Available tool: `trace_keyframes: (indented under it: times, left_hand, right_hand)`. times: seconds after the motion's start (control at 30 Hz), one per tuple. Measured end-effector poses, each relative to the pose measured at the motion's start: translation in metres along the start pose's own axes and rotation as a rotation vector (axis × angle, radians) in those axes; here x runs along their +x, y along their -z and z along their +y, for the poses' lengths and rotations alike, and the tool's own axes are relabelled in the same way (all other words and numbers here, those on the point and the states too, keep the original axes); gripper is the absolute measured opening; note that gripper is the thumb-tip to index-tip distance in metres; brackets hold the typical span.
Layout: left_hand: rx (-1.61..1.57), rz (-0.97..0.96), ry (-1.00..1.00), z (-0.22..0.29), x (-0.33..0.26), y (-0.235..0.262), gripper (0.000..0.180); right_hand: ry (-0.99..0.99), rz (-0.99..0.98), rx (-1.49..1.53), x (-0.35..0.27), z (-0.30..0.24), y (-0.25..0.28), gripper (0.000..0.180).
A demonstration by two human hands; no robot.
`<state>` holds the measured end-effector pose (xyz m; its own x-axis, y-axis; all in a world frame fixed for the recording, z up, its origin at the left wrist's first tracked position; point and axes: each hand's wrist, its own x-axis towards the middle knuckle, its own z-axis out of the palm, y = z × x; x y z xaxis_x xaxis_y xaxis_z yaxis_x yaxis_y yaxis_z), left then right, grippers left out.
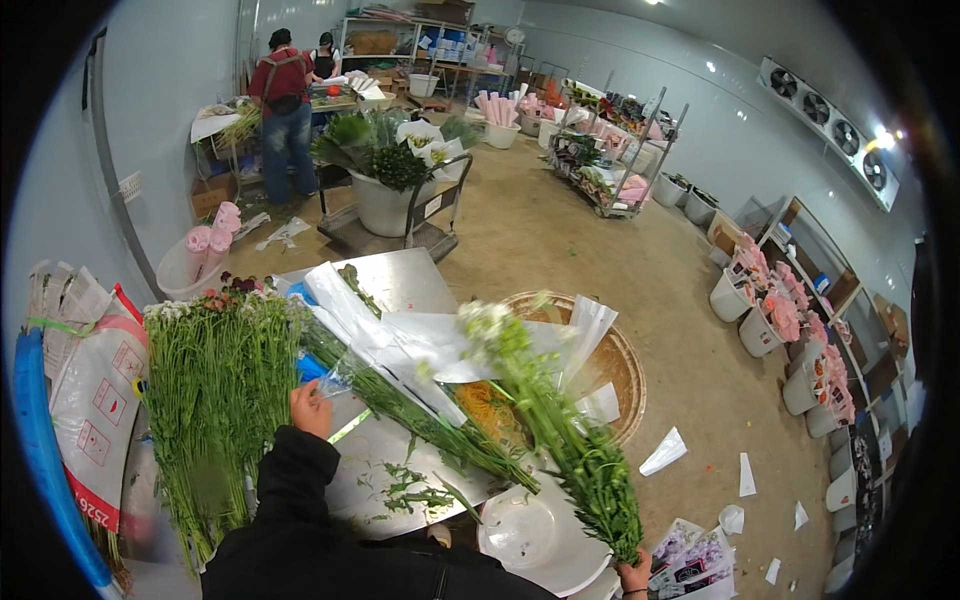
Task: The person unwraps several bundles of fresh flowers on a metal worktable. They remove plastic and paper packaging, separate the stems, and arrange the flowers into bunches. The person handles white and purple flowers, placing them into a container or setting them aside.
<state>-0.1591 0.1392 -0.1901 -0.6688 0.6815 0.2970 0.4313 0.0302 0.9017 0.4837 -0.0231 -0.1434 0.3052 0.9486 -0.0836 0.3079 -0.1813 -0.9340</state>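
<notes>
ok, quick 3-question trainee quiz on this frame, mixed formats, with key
1. True or false: the right hand grips a bunch of green stems by its lower end.
2. The left hand rests on: A) the white bucket B) a clear-wrapped flower bundle on the metal table C) the cart.
3. What lies flat on the floor beyond the table?

Key: 1 true. 2 B. 3 A round woven tray.
</notes>
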Motion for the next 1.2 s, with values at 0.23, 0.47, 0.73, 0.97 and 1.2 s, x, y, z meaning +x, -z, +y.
trace_keyframes:
  times: [0.23,0.47,0.73,0.97,1.2]
  left_hand:
    - [-0.183,-0.39,-0.327,0.127,0.007,-0.12,0.058]
    - [0.829,-0.82,-0.595,0.142,-0.008,-0.243,0.103]
    - [0.002,-0.357,-0.756,0.182,0.061,-0.305,0.026]
    - [0.604,-0.882,-1.036,0.308,-0.032,-0.338,0.05]
    - [-0.299,-1.524,-0.648,0.286,-0.162,-0.24,0.035]
  right_hand:
    - [0.009,0.331,0.17,0.011,0.089,0.042,0.048]
    - [0.099,0.464,-0.025,-0.017,0.16,0.052,0.06]
    - [-0.167,0.55,0.27,-0.041,0.036,0.024,0.038]
    - [-0.173,0.278,0.397,0.018,0.0,-0.027,0.027]
    - [0.285,0.251,0.327,0.039,-0.093,-0.049,0.031]
